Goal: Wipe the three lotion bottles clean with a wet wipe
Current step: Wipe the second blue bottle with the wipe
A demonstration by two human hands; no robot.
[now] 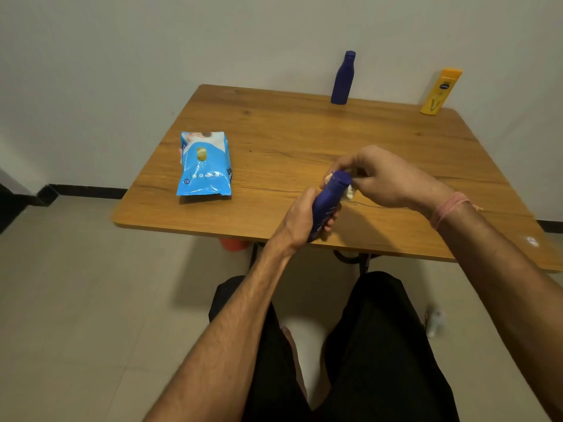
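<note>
My left hand (300, 219) grips the lower body of a dark blue lotion bottle (329, 198), tilted with its cap away from me, above the near edge of the wooden table (274, 141). My right hand (380, 178) pinches a crumpled white wet wipe (348, 191) against the bottle's cap end. A second dark blue bottle (343, 78) stands upright at the table's far edge. Upright at the far right corner is a yellow lotion bottle (440, 91).
A light blue pack of wet wipes (204, 164) lies flat on the left part of the table. A wall runs close behind the table. Below the near edge are my legs, a dark metal table frame (350, 258) and something orange (233, 243).
</note>
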